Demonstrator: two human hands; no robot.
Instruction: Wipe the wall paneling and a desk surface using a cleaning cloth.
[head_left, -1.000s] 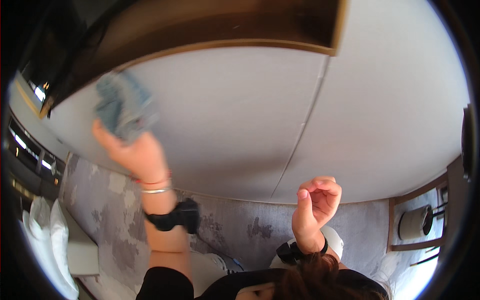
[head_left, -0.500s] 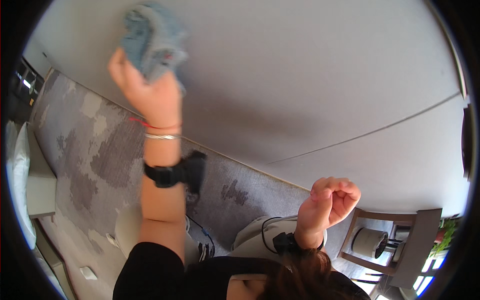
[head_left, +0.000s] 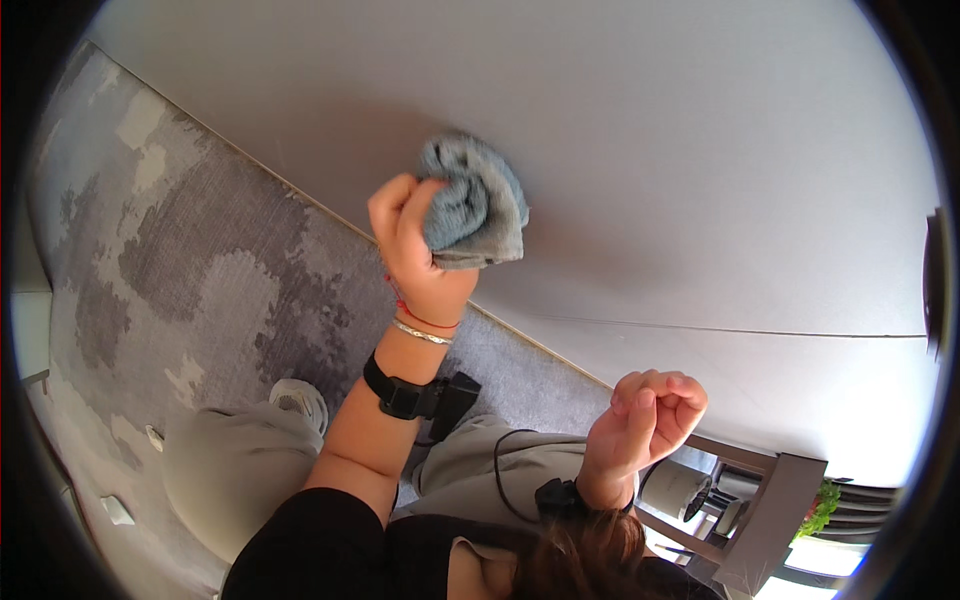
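Note:
My left hand grips a bunched, folded blue-grey cloth against the smooth light-grey wall panel. Its fingers wrap round the cloth's left side, and part of the cloth bulges out past the palm. A red string, a silver bangle and a black strap with a small device circle that wrist and forearm. Lower right, my right hand is raised apart from the cloth, its fingers curled in toward the thumb. Nothing shows between those fingers, and a black strap sits on that wrist.
Patterned grey carpet meets the wall along a thin trim. A horizontal seam crosses the panel. At lower right stand a brown wooden table, a white cylindrical container and a green plant. A black cable hangs over my leg.
My left hand has moved the cloth right and down across the wall, nearer to me. My right hand stays curled in almost the same place. The view has turned somewhat.

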